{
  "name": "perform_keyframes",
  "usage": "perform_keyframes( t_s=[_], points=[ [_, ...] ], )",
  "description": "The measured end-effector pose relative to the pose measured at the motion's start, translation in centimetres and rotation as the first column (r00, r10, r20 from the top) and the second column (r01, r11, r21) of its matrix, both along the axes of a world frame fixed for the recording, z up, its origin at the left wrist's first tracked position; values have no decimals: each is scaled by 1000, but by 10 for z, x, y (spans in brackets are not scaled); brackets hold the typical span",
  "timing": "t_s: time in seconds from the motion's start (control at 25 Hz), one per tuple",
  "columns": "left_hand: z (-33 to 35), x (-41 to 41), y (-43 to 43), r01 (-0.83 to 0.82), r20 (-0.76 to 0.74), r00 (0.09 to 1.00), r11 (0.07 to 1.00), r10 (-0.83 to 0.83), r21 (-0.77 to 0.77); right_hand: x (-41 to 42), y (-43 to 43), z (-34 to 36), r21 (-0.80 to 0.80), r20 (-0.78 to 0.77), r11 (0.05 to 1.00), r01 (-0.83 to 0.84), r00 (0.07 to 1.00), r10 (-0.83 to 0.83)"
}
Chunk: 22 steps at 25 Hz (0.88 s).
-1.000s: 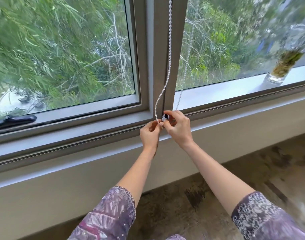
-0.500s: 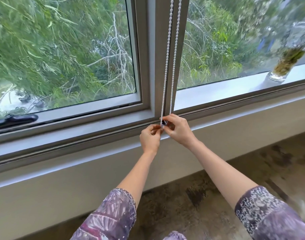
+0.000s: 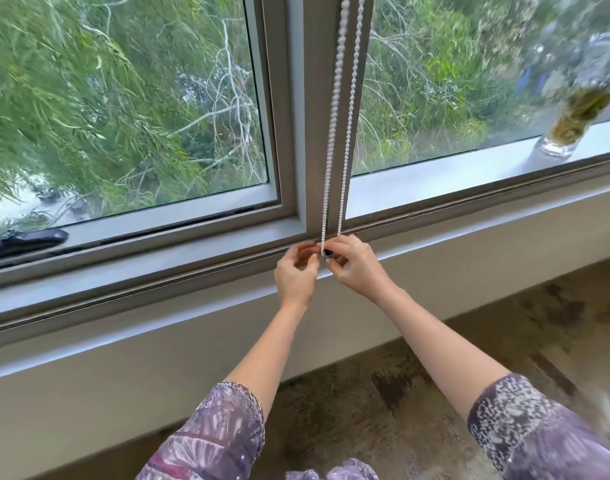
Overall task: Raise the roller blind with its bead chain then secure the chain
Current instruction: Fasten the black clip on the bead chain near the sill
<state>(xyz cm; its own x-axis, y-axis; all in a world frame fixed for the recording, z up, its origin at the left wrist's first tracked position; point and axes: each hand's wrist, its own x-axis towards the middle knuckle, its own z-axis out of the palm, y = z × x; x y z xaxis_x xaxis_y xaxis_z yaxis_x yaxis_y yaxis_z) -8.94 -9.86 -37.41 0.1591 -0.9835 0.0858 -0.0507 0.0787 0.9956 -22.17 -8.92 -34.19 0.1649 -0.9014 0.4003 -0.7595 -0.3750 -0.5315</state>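
Both arms are extended to the lower rail of the window frame (image 3: 227, 245). The bead chain (image 3: 332, 133) is hung taut down the mullion (image 3: 315, 98), its lower end pinched by the right hand (image 3: 357, 268). The left hand (image 3: 296, 275) is curled alongside; grip indeterminate.

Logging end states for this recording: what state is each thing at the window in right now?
bead chain: both strands straight, running down to the clip
clip: dark, at the chain's lower end
right hand: pinches the clip
left hand: fingers curled beside the chain, contact unclear
window handle: lying flat
vase: standing on the sill
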Motion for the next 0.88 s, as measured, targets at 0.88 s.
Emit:
perform_keyframes(
  t_s=[0.88],
  points=[
    [4, -19, -5, 281, -168, 952, 949, -257, 140, -32, 5, 2, 71, 94, 994, 88, 991, -95]
  ],
)
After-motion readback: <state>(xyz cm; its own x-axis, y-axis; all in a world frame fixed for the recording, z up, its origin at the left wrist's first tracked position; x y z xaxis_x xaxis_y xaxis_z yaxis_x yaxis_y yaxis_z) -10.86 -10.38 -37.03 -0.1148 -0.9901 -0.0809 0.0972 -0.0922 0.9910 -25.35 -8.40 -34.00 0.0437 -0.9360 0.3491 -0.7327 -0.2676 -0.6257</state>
